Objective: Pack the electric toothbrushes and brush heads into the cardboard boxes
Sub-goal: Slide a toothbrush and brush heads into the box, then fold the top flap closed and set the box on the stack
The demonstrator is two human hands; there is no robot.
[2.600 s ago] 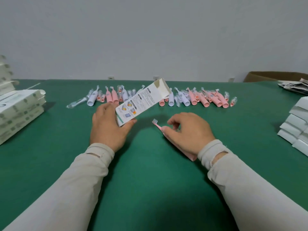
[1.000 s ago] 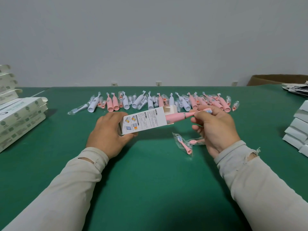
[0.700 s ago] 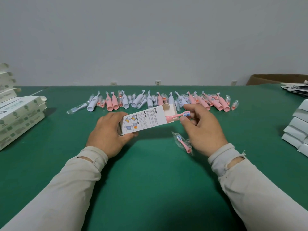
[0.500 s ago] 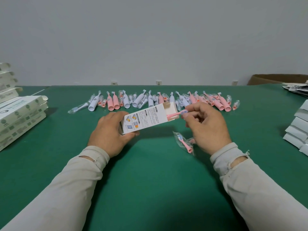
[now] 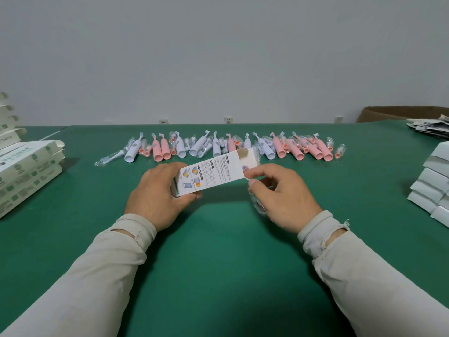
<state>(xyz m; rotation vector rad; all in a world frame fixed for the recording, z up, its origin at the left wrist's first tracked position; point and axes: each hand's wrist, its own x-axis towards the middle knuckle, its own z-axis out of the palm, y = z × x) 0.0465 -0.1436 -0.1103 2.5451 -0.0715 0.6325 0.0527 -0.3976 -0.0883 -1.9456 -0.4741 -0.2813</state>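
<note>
While the green surface (image 5: 218, 251) carries a far row of toothbrushes (image 5: 218, 148), my left hand (image 5: 158, 193) grips the printed box (image 5: 211, 173) by its closed end. My right hand (image 5: 279, 193) pinches the open mouth, where the bristles (image 5: 245, 168) just show. With the brush seated, I judge the wrapped brush head (image 5: 257, 205) under that palm goes in next.

Box (image 5: 213, 172) before toothbrush row (image 5: 218, 148), box stacks (image 5: 26, 171) left and right

White box (image 5: 213, 172) showing orange-and-blue printed panels, pink and white toothbrushes (image 5: 228, 148) lining up, deep green tabletop (image 5: 218, 251) spreading beneath, grey wall (image 5: 218, 57) looming.
</note>
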